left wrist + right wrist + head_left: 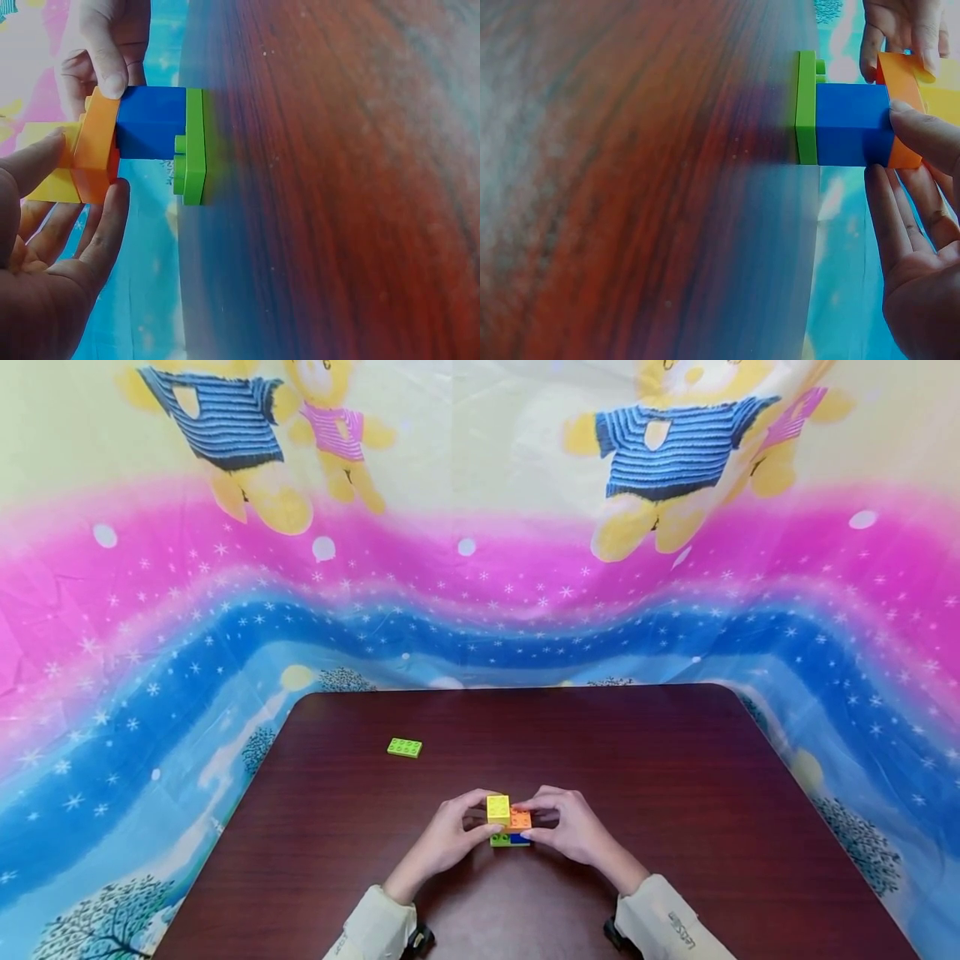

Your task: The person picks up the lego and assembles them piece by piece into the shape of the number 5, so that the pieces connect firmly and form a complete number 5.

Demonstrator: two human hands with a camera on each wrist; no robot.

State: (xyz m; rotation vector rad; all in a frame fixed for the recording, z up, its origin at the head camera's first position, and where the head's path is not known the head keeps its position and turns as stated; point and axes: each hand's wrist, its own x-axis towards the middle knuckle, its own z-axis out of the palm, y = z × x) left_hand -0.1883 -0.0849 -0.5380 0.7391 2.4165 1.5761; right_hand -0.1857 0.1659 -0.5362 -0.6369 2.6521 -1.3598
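A small stack of toy building bricks stands on the table between both hands. At its bottom lies a thin green plate (195,146), with a blue brick (851,124) on its right half. An orange brick (96,150) bridges over the blue one, overhanging the green studs on the left. On the orange brick's left half sits a yellow brick (498,810). My left hand (456,831) pinches the stack at the yellow and orange bricks, thumb on the near side. From the right, my right hand (573,828) pinches it where orange meets blue.
Another thin green plate (405,747) with studs up lies farther back, left of the stack. The dark wooden table (637,752) ends at a rounded back edge. Behind it hangs a printed cloth (480,585) with bears and snowflakes.
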